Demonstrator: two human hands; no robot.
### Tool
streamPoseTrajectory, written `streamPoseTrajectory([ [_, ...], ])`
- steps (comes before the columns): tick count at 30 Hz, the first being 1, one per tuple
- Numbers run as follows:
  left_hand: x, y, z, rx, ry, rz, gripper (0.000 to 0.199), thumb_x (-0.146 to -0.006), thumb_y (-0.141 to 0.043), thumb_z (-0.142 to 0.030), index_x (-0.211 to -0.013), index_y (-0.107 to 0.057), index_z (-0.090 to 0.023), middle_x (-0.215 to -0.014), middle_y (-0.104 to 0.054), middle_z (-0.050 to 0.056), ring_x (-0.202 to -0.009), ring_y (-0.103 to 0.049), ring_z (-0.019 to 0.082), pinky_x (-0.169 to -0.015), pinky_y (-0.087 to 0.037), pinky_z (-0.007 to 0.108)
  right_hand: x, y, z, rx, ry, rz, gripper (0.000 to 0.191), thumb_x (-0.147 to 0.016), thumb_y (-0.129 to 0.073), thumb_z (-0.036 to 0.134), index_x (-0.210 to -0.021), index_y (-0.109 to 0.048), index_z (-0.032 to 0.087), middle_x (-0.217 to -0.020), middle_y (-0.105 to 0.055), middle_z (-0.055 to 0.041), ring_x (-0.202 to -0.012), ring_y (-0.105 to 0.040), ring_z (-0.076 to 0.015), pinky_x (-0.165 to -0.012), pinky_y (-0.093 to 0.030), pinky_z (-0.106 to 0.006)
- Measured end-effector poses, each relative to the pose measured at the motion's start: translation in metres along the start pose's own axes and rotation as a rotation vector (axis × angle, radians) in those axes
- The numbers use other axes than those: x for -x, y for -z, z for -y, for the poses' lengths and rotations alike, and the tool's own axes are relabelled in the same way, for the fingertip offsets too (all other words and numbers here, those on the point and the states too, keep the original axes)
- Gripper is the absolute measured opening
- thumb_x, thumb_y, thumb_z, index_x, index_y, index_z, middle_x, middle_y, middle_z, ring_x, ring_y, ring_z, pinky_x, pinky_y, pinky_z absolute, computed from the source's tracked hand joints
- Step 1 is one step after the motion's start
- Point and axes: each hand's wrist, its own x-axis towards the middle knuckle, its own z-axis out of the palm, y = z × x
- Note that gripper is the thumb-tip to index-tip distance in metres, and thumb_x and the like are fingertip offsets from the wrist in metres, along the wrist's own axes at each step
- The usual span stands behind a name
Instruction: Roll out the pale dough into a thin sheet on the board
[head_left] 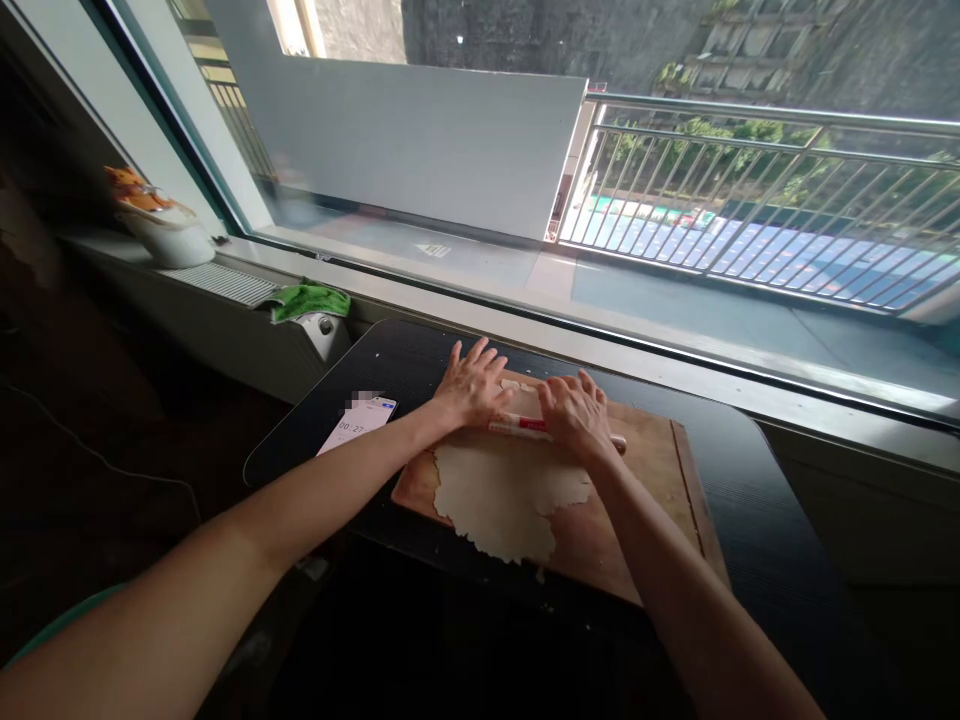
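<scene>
Where the board (649, 472) ends, dough (499, 492) hangs over.

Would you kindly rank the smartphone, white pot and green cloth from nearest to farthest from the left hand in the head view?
From the left hand:
1. Smartphone, to its left.
2. Green cloth, farther left, beyond the smartphone.
3. White pot, farthest left.

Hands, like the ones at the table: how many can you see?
2. The left hand is spread out at the left end of the rolling pin; the right hand is over its right part.
</scene>
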Motion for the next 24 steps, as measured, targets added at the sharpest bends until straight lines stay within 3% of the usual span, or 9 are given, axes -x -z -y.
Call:
streamPoseTrajectory([
  [3,-0.031,-0.008,0.013,0.021,0.077,-0.048,0.046,-0.096,-0.048,-0.042,-0.132,-0.06,-0.015,-0.144,-0.057,0.013,-0.149,-0.03,0.032,-0.122,-0.018,0.059,-0.031,0.0,-0.001,-0.009,-0.078,0.043,0.05,-0.102,-0.031,0.042,-0.123,-0.067,0.015,-0.137,-0.061,-0.0162,-0.141,-0.035,-0.0311,-0.11,-0.03,-0.048],
  [6,-0.047,-0.015,0.021,0.042,0.156,-0.015,0.043,-0.094,-0.051,-0.041,-0.128,-0.062,-0.016,-0.141,-0.06,0.013,-0.147,-0.033,0.032,-0.12,-0.021,0.06,-0.047,0.0,-0.001,-0.001,-0.102,0.01,0.049,-0.101,-0.032,0.038,-0.122,-0.068,0.011,-0.135,-0.062,-0.0197,-0.139,-0.036,-0.0305,-0.11,-0.03,-0.046],
  [12,-0.042,-0.015,0.02,0.023,0.152,-0.013,0.04,-0.093,-0.052,-0.04,-0.123,-0.064,-0.017,-0.138,-0.062,0.012,-0.147,-0.034,0.031,-0.121,-0.022,0.058,-0.042,0.002,0.0,-0.014,-0.138,0.023,0.047,-0.1,-0.035,0.037,-0.12,-0.068,0.011,-0.133,-0.061,-0.0198,-0.134,-0.04,-0.0308,-0.106,-0.034,-0.045],
  [17,-0.006,-0.002,0.005,-0.003,0.104,-0.001,0.04,-0.095,-0.047,-0.036,-0.126,-0.063,-0.016,-0.144,-0.058,0.013,-0.147,-0.034,0.031,-0.12,-0.022,0.059,-0.002,0.003,0.001,-0.014,-0.101,-0.026,0.043,-0.098,-0.036,0.035,-0.113,-0.072,0.016,-0.13,-0.063,-0.0167,-0.134,-0.043,-0.0315,-0.107,-0.035,-0.046],
  [24,0.088,0.016,-0.029,-0.031,-0.015,-0.001,0.044,-0.101,-0.037,-0.038,-0.133,-0.063,-0.022,-0.149,-0.054,0.01,-0.148,-0.033,0.031,-0.12,-0.022,0.06,0.099,-0.014,-0.005,0.045,0.108,-0.2,0.043,-0.101,-0.033,0.033,-0.121,-0.068,0.02,-0.141,-0.061,-0.0101,-0.144,-0.037,-0.03,-0.114,-0.028,-0.049],
])
